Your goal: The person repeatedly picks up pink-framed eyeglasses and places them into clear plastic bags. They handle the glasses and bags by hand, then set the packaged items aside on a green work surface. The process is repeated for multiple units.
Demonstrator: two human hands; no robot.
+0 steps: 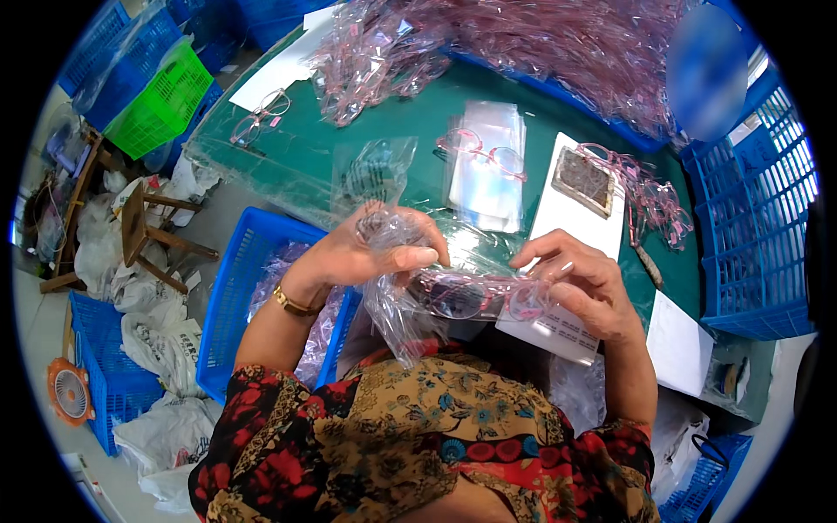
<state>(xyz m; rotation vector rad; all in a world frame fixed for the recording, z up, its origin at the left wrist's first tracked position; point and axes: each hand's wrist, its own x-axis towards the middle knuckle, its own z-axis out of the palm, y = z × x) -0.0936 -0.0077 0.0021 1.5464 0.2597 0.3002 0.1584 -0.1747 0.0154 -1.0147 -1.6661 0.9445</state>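
Observation:
My left hand [379, 245] is closed around crumpled clear plastic sleeves [392, 307], whose loose ends hang below it. In front of my body, pink-framed eyeglasses [458, 297] lie level inside a clear sleeve, their left end beside my left fingers. At the other end, my right hand [588, 281] has thumb and fingers at the right lens, index finger raised away. Beyond my hands, another pair of pink eyeglasses [490, 155] rests on a stack of clear sleeves [490, 202]. A flat clear bag with dark print [376, 170] stands out above my left hand.
The green tabletop [294, 157] carries a heap of bagged eyeglasses [556, 52] at the back. Right of the stack are a white board [556, 189], a framed dark pad [584, 182] and loose pink frames [660, 202]. Blue crates [752, 216] [225, 307] flank me. A wooden stool [140, 225] lies left.

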